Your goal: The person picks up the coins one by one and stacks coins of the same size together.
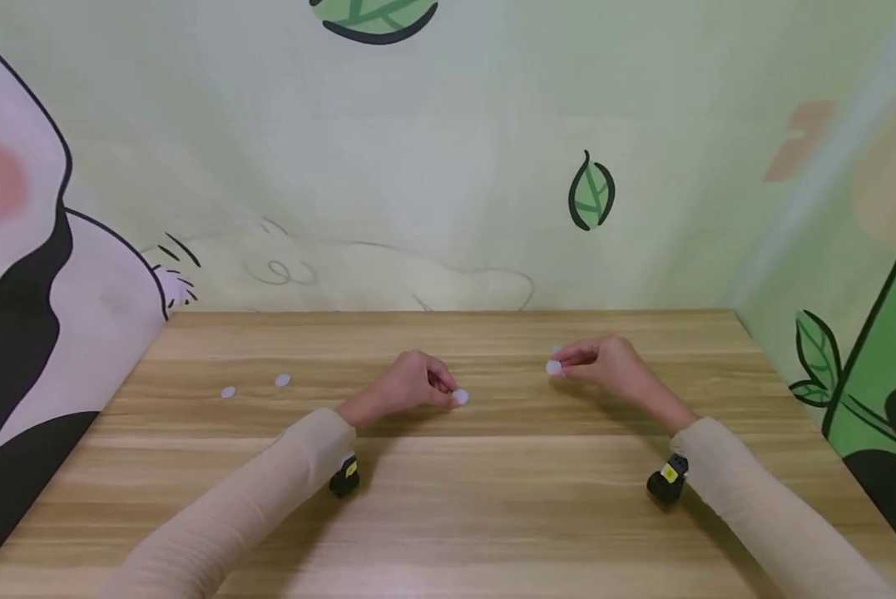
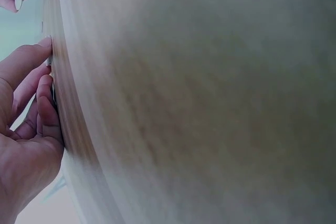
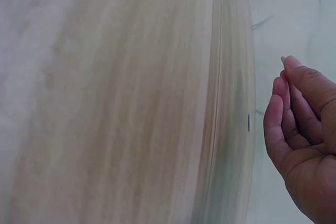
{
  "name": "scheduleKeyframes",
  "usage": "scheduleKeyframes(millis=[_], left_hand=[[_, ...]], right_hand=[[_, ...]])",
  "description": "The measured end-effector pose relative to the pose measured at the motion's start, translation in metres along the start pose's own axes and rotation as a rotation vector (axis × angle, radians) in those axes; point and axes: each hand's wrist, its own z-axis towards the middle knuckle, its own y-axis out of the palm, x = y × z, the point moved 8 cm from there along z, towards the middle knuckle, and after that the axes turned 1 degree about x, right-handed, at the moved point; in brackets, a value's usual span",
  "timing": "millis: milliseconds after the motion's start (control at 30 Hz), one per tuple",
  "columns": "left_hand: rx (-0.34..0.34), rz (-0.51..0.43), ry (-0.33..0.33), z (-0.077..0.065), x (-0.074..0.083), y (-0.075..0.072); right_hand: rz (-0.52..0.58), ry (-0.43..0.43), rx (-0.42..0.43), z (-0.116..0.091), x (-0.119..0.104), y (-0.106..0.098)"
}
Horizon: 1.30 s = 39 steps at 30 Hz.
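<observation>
A small white round disc is between the thumb and fingertips of my left hand, right at the wooden table's surface. The left wrist view has the left hand's fingertips against the tabletop, the disc there mostly hidden. Further right, my right hand pinches another white disc between thumb and forefinger. The right wrist view shows this disc edge-on, raised off the table. Just behind the right fingertips, a partly covered disc lies on the tabletop.
Two more white discs lie apart on the left of the wooden table. A printed backdrop rises behind the table's far edge. Black wrist cameras hang below both sleeves.
</observation>
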Motion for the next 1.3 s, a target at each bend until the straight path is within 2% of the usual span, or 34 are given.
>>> scheduleKeyframes(millis=[267, 467, 867, 1300], left_hand=[[0.000, 0.011, 0.006, 0.003, 0.002, -0.003], [-0.012, 0.001, 0.006, 0.000, 0.001, -0.001], [0.006, -0.005, 0.044, -0.001, 0.003, -0.002], [-0.001, -0.003, 0.023, -0.001, 0.001, -0.002]], right_hand=[[-0.015, -0.035, 0.001, 0.000, -0.006, -0.002], [-0.015, -0.028, -0.012, 0.000, -0.005, 0.003], [0.008, -0.011, -0.044, -0.001, -0.010, 0.013], [0.030, -0.026, -0.096, 0.003, -0.019, 0.023]])
